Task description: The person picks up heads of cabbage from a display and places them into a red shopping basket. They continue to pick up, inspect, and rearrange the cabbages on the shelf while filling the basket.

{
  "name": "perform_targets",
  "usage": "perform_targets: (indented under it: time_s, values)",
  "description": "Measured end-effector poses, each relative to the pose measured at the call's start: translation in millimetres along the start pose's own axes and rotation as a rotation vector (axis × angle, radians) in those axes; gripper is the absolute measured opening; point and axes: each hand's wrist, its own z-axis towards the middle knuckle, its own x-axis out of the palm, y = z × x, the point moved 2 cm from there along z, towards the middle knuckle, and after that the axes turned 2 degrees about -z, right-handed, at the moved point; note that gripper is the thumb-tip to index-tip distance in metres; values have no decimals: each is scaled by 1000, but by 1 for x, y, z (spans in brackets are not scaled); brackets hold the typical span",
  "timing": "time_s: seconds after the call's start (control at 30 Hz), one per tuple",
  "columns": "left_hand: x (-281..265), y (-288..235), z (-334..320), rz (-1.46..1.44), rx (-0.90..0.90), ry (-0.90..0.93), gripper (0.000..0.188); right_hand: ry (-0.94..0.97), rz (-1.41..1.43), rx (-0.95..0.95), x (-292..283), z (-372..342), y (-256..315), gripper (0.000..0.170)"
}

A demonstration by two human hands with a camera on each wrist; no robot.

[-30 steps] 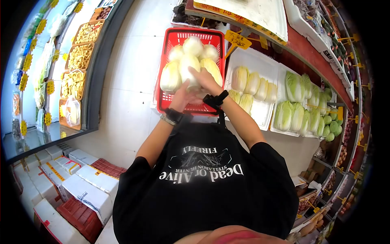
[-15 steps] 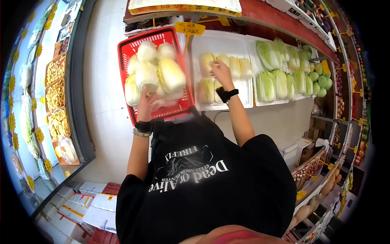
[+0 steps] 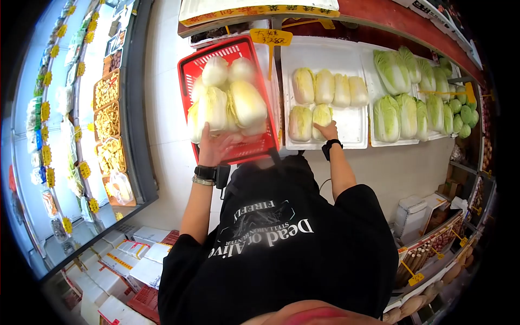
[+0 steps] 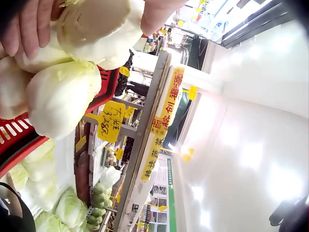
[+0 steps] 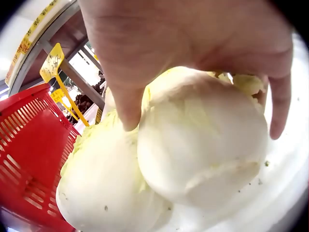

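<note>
In the head view my right hand (image 3: 328, 130) is at a pale napa cabbage (image 3: 322, 115) in the front row of a white foam tray (image 3: 348, 129). The right wrist view shows thumb and fingers curled over opposite sides of this cabbage (image 5: 203, 140), with a second napa cabbage (image 5: 108, 174) right beside it. My left hand (image 3: 215, 147) is at a red basket (image 3: 265, 142) piled with several napa cabbages (image 3: 246, 103). Its fingers are extended and touch the base of the nearest napa cabbage (image 4: 94, 29), thumb on one side and fingers on the other.
A yellow price sign (image 3: 271, 37) stands between basket and tray. Further right, another tray holds greener napa cabbages (image 3: 392, 70) and round cabbages (image 3: 466, 116). A red-edged shelf (image 3: 374, 27) runs behind. On the left is a lit display case (image 3: 138, 146).
My right hand has left the basket, reached to the tray on the right, and taken hold of a front-row napa cabbage. The left hand stays at the cabbages in the basket.
</note>
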Motion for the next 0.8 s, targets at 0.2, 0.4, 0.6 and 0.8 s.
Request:
perform_targets:
  time_s: [0.2, 0.4, 0.6, 0.8]
  values:
    - [1, -1, 1, -10, 23, 14, 97, -72, 43, -58, 1, 7, -5, 109]
    - [9, -7, -9, -45, -5, 46, 78, 249, 468, -87, -39, -3, -17, 83]
    - [-6, 7, -9, 270, 123, 101, 54, 496, 845, -246, -94, -73, 28, 62]
    - [-47, 34, 14, 474, 286, 52, 53, 533, 673, -541, -119, -139, 206, 55]
